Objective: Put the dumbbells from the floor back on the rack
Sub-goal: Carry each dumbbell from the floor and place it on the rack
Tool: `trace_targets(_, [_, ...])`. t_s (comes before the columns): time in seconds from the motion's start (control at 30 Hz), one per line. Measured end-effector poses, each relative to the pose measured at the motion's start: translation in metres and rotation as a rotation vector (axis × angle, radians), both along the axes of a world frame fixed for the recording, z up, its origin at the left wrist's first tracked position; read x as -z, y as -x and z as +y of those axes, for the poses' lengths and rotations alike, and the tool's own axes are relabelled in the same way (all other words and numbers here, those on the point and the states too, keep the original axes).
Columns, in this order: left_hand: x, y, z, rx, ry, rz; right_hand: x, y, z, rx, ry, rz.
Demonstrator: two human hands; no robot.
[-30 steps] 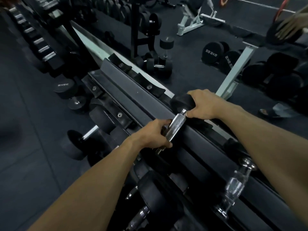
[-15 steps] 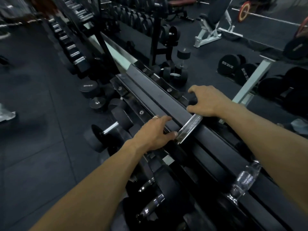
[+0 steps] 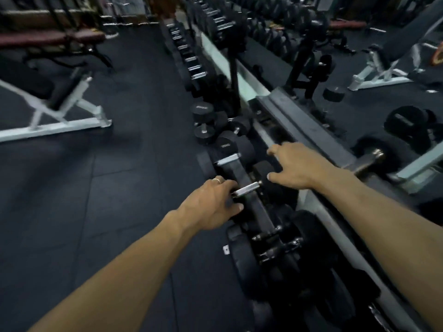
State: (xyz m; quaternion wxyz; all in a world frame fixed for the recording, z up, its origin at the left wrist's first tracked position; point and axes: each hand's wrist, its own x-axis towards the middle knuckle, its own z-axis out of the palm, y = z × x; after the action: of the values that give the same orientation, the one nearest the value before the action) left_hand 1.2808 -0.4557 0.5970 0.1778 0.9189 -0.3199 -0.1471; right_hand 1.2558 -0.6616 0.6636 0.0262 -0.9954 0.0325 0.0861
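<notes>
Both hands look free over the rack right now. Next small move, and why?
Probably reach down toward the dumbbells on the floor ahead beside the rack. The left hand and right hand hover with fingers spread, holding nothing, and those dumbbells sit unracked on the floor. Motion blur hides which one is nearest.

A dark rubber-tiled floor (image 3: 100,200) carries a long dumbbell rack (image 3: 306,125). Black dumbbells (image 3: 275,245) lie side by side on the rack's lower tier. Two more dumbbells (image 3: 203,121) stand on the floor just beside the rack, and a white-framed weight bench (image 3: 60,121) stands well apart.
</notes>
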Motion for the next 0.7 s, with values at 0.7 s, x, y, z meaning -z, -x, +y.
trace_targets(0.7, [0.118, 0.272, 0.259, -0.653, -0.009, 0.198, 0.125, 0.141, 0.294, -0.632, -0.046, 0.283])
